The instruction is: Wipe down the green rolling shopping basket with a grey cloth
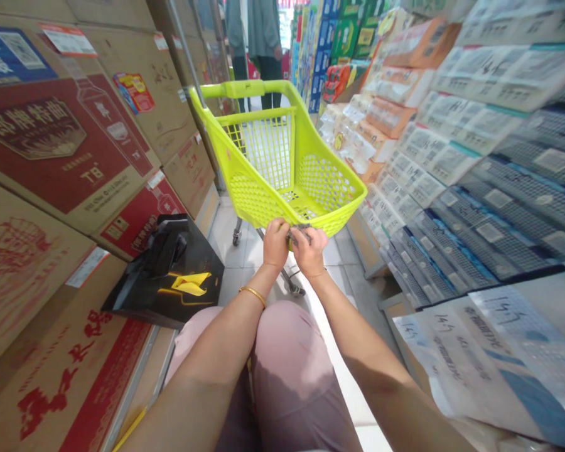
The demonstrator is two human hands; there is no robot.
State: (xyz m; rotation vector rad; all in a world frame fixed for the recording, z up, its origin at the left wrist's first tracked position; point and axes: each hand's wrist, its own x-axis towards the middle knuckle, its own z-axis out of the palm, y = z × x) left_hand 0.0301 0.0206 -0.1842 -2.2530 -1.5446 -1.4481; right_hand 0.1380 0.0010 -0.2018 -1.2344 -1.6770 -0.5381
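Observation:
A lime-green plastic shopping cart [263, 201] with a latticed basket stands in front of my knees, its near rim at my hands. My left hand [276, 243] is closed at the near end of the basket, a gold bangle on its wrist. Close beside it, my right hand [311, 250] has its fingers bent round a small, dark grey, crumpled thing [300, 227], perhaps a cloth. It lies between the two hands against the cart's rim. What my left fingers grip is mostly hidden. Inside the cart, the visible floor of the basket shows its open grid.
Stacked liquor cartons [51, 138] line the left side, with a black gift bag [188, 270] standing before them. Packs of tissue paper [433, 150] are piled along the right. Beyond the cart, a person [263, 44] stands in the tiled aisle.

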